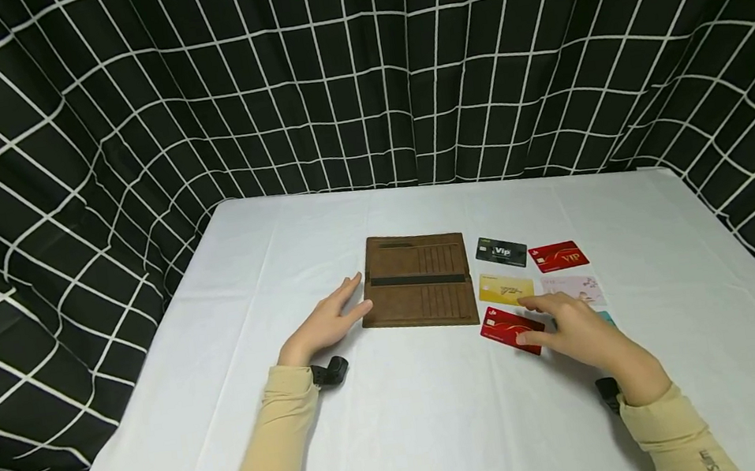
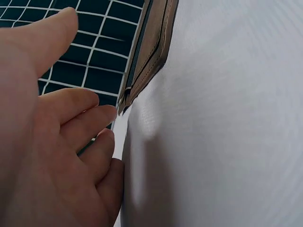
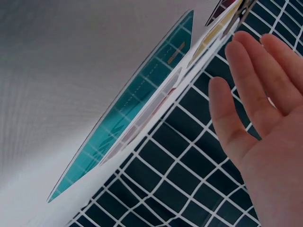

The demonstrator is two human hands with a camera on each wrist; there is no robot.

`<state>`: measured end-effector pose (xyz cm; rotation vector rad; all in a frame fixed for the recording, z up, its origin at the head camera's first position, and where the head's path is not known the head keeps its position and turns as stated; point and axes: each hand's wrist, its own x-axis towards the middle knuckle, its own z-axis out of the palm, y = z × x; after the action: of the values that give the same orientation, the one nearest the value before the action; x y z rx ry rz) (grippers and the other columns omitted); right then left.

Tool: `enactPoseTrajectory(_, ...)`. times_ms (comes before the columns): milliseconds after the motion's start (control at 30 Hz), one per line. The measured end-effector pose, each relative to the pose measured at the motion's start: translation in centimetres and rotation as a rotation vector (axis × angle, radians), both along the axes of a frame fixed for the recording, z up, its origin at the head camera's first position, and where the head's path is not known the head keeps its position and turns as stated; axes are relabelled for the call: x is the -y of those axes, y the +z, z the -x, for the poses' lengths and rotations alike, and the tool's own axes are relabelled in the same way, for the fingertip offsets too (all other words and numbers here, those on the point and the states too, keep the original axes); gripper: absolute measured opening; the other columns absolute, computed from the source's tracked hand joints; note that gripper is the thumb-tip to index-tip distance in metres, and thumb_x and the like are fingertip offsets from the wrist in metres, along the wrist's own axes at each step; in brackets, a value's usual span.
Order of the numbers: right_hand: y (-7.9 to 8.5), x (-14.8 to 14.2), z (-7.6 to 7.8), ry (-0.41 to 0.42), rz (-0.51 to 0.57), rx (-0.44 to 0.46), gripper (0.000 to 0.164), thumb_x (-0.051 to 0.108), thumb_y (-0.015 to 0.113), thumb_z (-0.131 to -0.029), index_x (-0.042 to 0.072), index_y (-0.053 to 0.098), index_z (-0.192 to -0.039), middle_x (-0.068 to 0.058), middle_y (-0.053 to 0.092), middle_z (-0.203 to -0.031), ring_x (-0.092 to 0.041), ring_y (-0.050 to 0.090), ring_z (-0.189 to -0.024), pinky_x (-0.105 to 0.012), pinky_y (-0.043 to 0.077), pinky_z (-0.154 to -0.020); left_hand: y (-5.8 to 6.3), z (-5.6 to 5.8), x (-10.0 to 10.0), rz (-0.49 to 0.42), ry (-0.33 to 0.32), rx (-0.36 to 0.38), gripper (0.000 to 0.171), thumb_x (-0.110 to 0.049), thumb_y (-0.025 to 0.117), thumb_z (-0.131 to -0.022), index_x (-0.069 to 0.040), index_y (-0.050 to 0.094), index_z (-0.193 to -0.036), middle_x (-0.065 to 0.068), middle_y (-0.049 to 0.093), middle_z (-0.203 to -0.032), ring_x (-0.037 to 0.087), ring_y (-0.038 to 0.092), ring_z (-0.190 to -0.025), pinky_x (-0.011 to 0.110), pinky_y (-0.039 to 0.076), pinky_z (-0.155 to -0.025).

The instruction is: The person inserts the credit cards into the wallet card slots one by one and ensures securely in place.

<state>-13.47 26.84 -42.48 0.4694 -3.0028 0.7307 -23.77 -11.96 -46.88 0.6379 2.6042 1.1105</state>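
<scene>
An open brown wallet (image 1: pixel 397 308) with card slots lies flat on the table. Beside its left edge is my left hand (image 1: pixel 325 323), fingers spread and holding nothing; the left wrist view shows the wallet's corner (image 2: pixel 154 52) close to the fingertips. My right hand (image 1: pixel 579 330) hovers over several cards, thumb above a tilted red card (image 1: pixel 500 327) and fingertips by a yellow card (image 1: pixel 499 289). Its fingers are fairly straight, with no card visible in them. Partly under that hand are a pale pink card (image 1: pixel 578 289) and a teal card (image 3: pixel 128 104).
Behind the yellow card lies a black "Vip" card (image 1: pixel 500 253), with a red "VIP" card (image 1: pixel 558 256) to its right. A white cloth covers the table (image 1: pixel 403 431). Black curtains (image 1: pixel 331 98) with white grid lines surround the back and sides.
</scene>
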Motion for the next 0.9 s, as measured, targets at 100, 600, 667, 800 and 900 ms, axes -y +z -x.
enactPoseTrajectory(100, -0.11, 0.04, -0.02, 0.004, 0.004, 0.017, 0.065, 0.037, 0.076, -0.076, -0.006, 0.057, -0.121, -0.022, 0.058, -0.117, -0.038, 0.051, -0.109, -0.055, 0.039, -0.091, -0.02, -0.07, -0.05, 0.020, -0.005, 0.008, 0.075, -0.063, 0.041, -0.089, -0.023, 0.021, -0.149, 0.005, 0.014, -0.153, 0.018, 0.012, -0.137, 0.042, 0.016, -0.109)
enactPoseTrajectory(600, -0.39, 0.19, -0.33, -0.015, -0.035, 0.064, 0.065, 0.039, 0.079, -0.071, -0.009, 0.061, -0.112, -0.021, 0.058, -0.108, -0.037, 0.051, -0.102, -0.053, 0.042, -0.087, -0.21, -0.54, -0.24, 0.063, -0.033, -0.012, 0.073, -0.059, 0.043, -0.091, -0.020, 0.021, -0.149, 0.008, 0.013, -0.153, 0.022, 0.012, -0.138, 0.047, 0.015, -0.109)
enactPoseTrajectory(667, -0.41, 0.20, -0.33, -0.022, -0.044, 0.071, 0.064, 0.038, 0.079, -0.071, -0.009, 0.061, -0.112, -0.020, 0.058, -0.107, -0.036, 0.051, -0.101, -0.053, 0.042, -0.087, -0.20, -0.58, -0.30, 0.068, -0.034, -0.015, 0.072, -0.057, 0.043, -0.092, -0.019, 0.021, -0.149, 0.007, 0.013, -0.153, 0.021, 0.011, -0.138, 0.047, 0.014, -0.109)
enactPoseTrajectory(800, -0.55, 0.16, -0.38, -0.037, -0.063, 0.079, 0.062, 0.034, 0.081, -0.070, -0.009, 0.062, -0.109, -0.021, 0.056, -0.106, -0.036, 0.049, -0.099, -0.053, 0.042, -0.086, -0.17, -0.64, -0.41, 0.083, -0.048, -0.038, 0.070, -0.053, 0.044, -0.093, -0.016, 0.023, -0.148, 0.006, 0.016, -0.153, 0.018, 0.010, -0.138, 0.044, 0.013, -0.110)
enactPoseTrajectory(900, -0.62, 0.16, -0.42, -0.042, -0.073, 0.076, 0.059, 0.031, 0.082, -0.068, -0.009, 0.064, -0.107, -0.020, 0.055, -0.104, -0.035, 0.049, -0.097, -0.052, 0.043, -0.084, -0.19, -0.66, -0.45, 0.096, -0.068, -0.067, 0.068, -0.050, 0.045, -0.094, -0.012, 0.025, -0.147, 0.005, 0.017, -0.152, 0.016, 0.009, -0.139, 0.041, 0.014, -0.110)
